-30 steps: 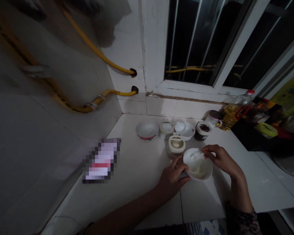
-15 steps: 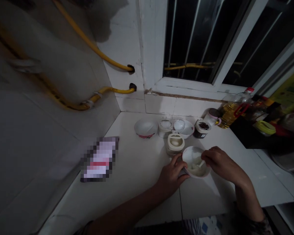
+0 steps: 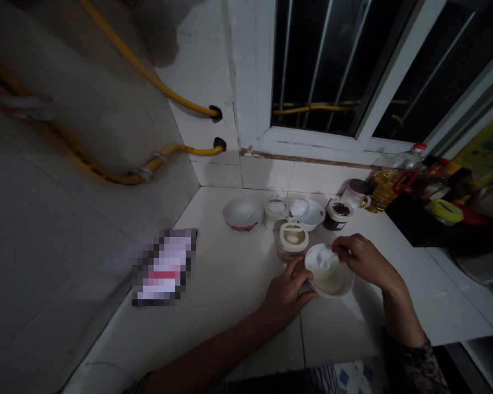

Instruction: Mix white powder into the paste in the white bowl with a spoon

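Observation:
A small white bowl (image 3: pixel 331 282) holding a pale mixture sits tilted on the white counter, near the front. My left hand (image 3: pixel 287 293) grips its left rim with curled fingers. My right hand (image 3: pixel 359 260) is pinched on a small white spoon (image 3: pixel 326 262) whose bowl end rests inside the white bowl near its far rim. Just behind stands an open cream jar (image 3: pixel 292 238).
Behind the jar are a white bowl with a red band (image 3: pixel 242 213), a small lidded jar (image 3: pixel 275 212), another white dish (image 3: pixel 310 212) and a dark jar (image 3: pixel 339 213). An oil bottle (image 3: pixel 388 183) and a dark tray (image 3: pixel 427 224) stand right. A blurred packet (image 3: pixel 164 268) lies left.
The spoon has moved from the middle of the bowl toward its far rim, and the bowl is tipped a little more toward me. My left hand stays on the rim.

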A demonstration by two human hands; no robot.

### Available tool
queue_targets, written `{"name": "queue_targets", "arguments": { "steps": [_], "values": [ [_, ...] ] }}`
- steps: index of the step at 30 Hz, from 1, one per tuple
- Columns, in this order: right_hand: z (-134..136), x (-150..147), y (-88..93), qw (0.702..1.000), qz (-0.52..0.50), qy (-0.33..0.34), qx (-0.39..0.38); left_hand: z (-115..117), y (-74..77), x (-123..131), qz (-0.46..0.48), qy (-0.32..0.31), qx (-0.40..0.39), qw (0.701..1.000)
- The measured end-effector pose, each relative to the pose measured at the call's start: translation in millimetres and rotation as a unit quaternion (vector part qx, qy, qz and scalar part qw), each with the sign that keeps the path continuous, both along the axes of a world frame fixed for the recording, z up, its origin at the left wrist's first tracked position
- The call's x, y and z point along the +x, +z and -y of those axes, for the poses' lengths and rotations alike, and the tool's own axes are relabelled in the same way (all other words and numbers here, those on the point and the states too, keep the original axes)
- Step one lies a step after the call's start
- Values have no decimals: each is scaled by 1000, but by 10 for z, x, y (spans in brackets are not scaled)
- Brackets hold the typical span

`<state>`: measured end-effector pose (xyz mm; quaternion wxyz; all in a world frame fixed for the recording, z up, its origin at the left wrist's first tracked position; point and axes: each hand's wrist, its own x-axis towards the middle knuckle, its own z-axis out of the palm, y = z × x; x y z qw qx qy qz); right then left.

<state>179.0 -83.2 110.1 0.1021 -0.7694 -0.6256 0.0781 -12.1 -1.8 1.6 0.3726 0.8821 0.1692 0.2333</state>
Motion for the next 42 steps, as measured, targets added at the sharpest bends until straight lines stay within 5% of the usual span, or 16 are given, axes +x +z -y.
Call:
{"name": "queue_targets", "arguments": {
  "steps": [9, 14, 21, 34, 42],
  "values": [
    [-5, 54, -142, 991, -135, 26, 5, -4, 14, -4, 8, -6, -3, 1000],
    [18, 88, -158, 993, -106, -30, 43, -6, -1, -3, 16, -6, -2, 1000],
    [-34, -7, -251, 983, -177, -2, 54, -2, 6, -7, 31, -9, -2, 999],
    [-47, 67, -329, 981, -156, -59, 95, -5, -13, -1, 41, -9, 1, 999],
    [-70, 75, -322, 942, -311, -87, 97, -1, 14, -3, 37, -8, 3, 999]
  ]
}}
